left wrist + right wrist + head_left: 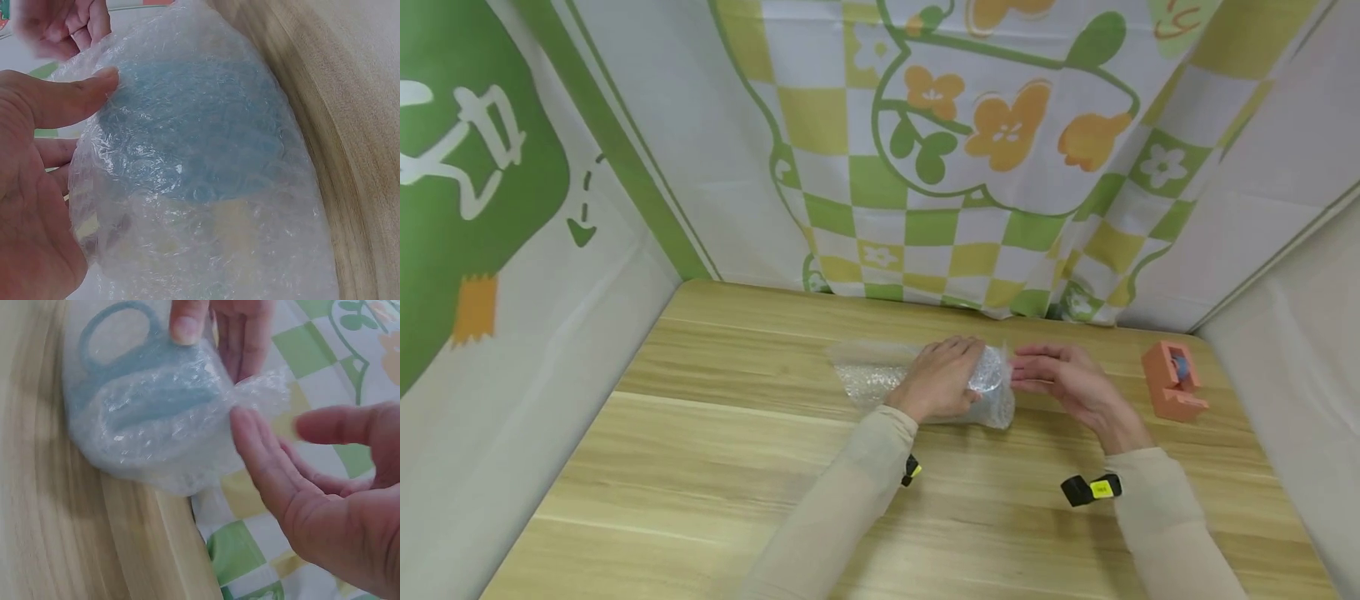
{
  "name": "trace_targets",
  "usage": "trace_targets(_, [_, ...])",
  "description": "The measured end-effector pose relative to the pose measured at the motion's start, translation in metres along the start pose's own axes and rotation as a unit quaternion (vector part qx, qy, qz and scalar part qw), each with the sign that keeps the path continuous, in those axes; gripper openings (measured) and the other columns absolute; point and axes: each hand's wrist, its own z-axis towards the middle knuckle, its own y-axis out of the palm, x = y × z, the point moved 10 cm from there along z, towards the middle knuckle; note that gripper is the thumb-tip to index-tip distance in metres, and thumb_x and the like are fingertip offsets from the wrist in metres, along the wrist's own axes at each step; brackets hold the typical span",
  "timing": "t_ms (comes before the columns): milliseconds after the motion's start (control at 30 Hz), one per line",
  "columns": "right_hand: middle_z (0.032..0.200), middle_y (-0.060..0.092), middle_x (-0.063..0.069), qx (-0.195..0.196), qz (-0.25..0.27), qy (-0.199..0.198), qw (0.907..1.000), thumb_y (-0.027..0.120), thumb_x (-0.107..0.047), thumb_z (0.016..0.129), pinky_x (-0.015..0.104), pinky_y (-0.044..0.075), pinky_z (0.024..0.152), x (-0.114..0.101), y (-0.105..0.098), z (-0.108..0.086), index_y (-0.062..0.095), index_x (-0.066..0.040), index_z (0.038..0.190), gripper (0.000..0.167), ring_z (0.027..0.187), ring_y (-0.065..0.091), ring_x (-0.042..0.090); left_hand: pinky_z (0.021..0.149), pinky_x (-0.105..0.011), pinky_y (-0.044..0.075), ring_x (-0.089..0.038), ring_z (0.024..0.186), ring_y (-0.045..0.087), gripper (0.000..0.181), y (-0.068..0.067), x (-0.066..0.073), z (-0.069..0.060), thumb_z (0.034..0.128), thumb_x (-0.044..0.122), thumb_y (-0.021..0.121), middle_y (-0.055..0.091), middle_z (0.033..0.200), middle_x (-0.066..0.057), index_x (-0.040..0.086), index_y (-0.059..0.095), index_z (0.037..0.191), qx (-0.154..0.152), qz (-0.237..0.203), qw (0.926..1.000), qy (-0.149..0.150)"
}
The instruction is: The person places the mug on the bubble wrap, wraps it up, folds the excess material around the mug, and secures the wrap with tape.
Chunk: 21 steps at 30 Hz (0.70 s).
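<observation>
— How's it laid out from your end?
— I've got the bubble wrap [868, 379] lying on the table [700, 467], toward the back, with the mug [206, 131] inside it.
— And the hands?
— I see the left hand [940, 379] on the wrap and the right hand [1071, 387] at its right end.
— What else?
— Farther right, near the back corner, I have the tape dispenser [1163, 383] with a tape roll [1182, 367] in it; behind the table hangs the curtain [925, 225].

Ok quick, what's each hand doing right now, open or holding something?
Left hand: holding the bubble-wrapped bundle.
Right hand: open, at the bundle's end.
</observation>
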Motion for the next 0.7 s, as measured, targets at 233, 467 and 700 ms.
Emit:
trace_targets(233, [0.1,0.07,0.009,0.032,-0.093,-0.052,0.9938,0.065,0.007,0.094,0.031,0.06,0.079,-0.002,0.005,0.008,0.05,0.024,0.128,0.041,0.084,0.07,0.009,0.121,-0.047,0.024,-0.028,0.15,0.029,0.084,-0.001,-0.001,-0.002,0.0935,0.036,0.073,0.032,0.163,-0.011,0.006,0.029,0.159,0.008,-0.018,0.9998,0.006])
trace_targets(467, [0.088,0.07,0.011,0.084,-0.209,-0.082,0.9708,0.076,-0.001,0.089,0.027,0.059,0.066,-0.011,0.008,0.009,0.064,0.014,0.118,0.035,0.073,0.066,0.009,0.122,-0.046,0.023,-0.026,0.15,0.028,0.087,0.0,-0.003,-0.001,0.0927,0.036,0.074,0.03,0.164,-0.011,0.006,0.027,0.159,0.016,-0.036,0.9992,0.008])
trace_targets(700, [0.081,0.071,0.013,0.099,-0.36,-0.168,0.9123,0.079,-0.001,0.087,0.023,0.053,0.055,-0.028,0.02,0.005,0.075,0.006,0.11,0.024,0.068,0.065,0.02,0.122,-0.047,0.022,-0.028,0.15,0.027,0.09,0.0,-0.005,-0.003,0.0915,0.034,0.075,0.029,0.163,-0.015,0.002,0.025,0.159,0.027,-0.064,0.9975,0.012])
